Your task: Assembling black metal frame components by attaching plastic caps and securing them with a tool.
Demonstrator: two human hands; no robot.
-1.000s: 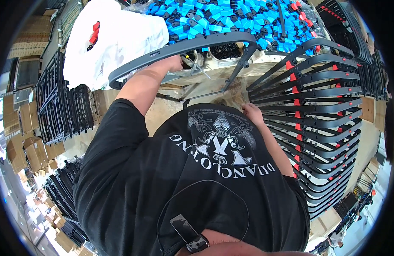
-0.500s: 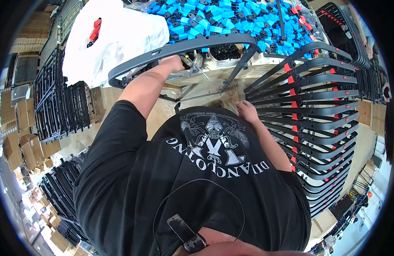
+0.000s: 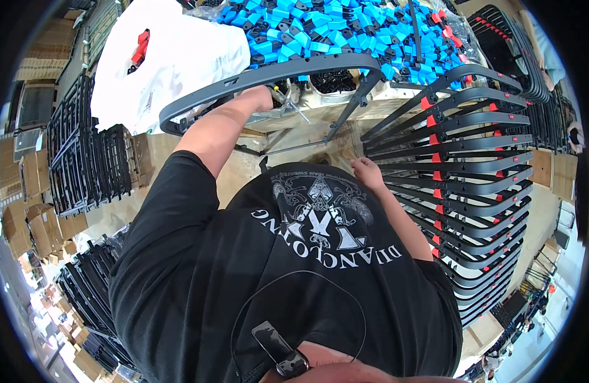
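My left hand (image 3: pixel 259 99) reaches forward at the near edge of the worktable, just under the top bar of a dark grey metal frame (image 3: pixel 294 66). Its fingers are hidden, so their grip does not show. Right beside it lies a screwdriver-like tool (image 3: pixel 297 107) with a yellow-tipped handle and a thin metal shaft. My right hand (image 3: pixel 367 172) hangs low in front of my shirt, fingers curled together; whatever they may hold cannot be made out. The frame stands upright between me and the table.
Blue and black plastic pieces (image 3: pixel 320 32) heap on the table, beside a white sack (image 3: pixel 173 64) with red pieces. An opening of small black parts (image 3: pixel 333 82) lies behind the frame. Curved black frames with red pieces (image 3: pixel 479 172) stack at right; more black frames (image 3: pixel 90 147) stand left.
Both hands keep nearly the same places. The whole view has shifted slightly, and the left hand sits a touch closer to the frame bar.
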